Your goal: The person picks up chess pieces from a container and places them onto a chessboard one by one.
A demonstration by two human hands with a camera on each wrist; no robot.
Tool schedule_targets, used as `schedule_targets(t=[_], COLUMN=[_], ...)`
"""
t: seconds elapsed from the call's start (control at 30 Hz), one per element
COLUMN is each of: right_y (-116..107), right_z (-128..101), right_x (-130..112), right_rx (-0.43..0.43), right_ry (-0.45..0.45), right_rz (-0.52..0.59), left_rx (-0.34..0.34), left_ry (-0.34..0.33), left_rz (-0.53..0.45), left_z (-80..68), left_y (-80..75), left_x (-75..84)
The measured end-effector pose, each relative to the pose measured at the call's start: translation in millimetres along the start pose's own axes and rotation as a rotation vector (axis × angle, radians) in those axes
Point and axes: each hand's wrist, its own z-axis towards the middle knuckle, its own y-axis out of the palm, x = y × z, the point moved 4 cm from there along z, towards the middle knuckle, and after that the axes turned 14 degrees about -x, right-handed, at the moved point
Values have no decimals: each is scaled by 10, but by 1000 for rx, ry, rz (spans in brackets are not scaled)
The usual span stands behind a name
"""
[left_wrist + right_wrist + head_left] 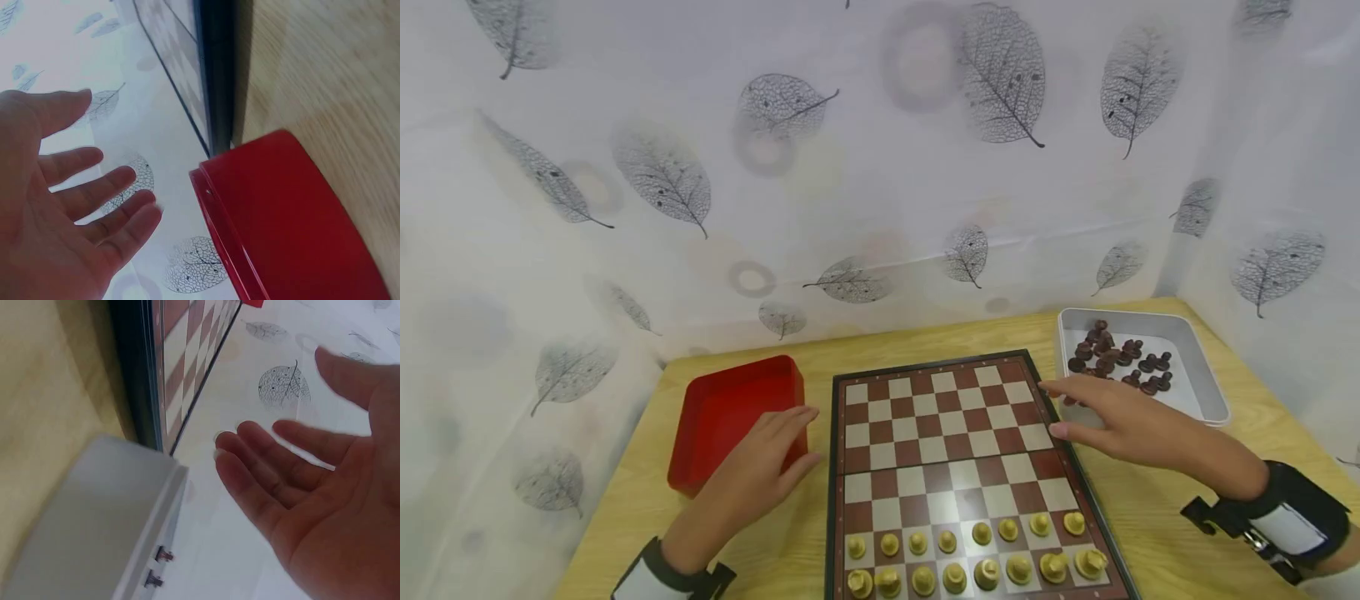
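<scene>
**Operator:** Specify the surface and surroundings.

**Technician:** A light wood-grain table (786, 542) lies beneath both hands. A white sheet with a leaf print (880, 183) hangs beyond them and at either side.

**Operator:** State the grip on each side.

**Technician:** Left hand (752, 458): thumb and fingers apart, fingers loosely extended. Right hand (1123, 417): thumb and fingers likewise apart. Each is raised, palm facing inward.

**Operator:** Locate the chessboard (925, 450) and give its edges.

**Technician:** It lies between the two hands. Its left edge is just beyond the left fingertips; its right edge is near the right fingertips. A strip of table shows between the left hand and the board, and another to the near side of the right forearm.

**Operator:** List adjacent items and obstructions.

**Technician:** The red box (737, 396) sits beside and beyond the left hand, which hides part of its right wall. The grey tray (1187, 387), containing dark pieces (1103, 343), sits just beyond the right hand, which hides its near-left corner. Yellow pieces (988, 573) occupy two board rows, nearer the person than either hand.
</scene>
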Motion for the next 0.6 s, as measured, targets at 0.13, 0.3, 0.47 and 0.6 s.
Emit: schedule_targets(t=[0.13,0.3,0.47,0.6], right_y=[105,259,428,573], right_z=[-47,-140,-230,-278], right_x=[71,199,345,390], right_rx=[-27,-97,-195,-251], right_ry=[48,121,164,174], right_rz=[143,328,619,746], left_rx=[-40,-179,-274,-324], left_ry=[-80,-178,-289,-355], left_rz=[-214,-570,-864,-1001], left_z=[-112,-221,-297,-348], left_y=[51,225,481,646], left_x=[-13,-19,-18,-16])
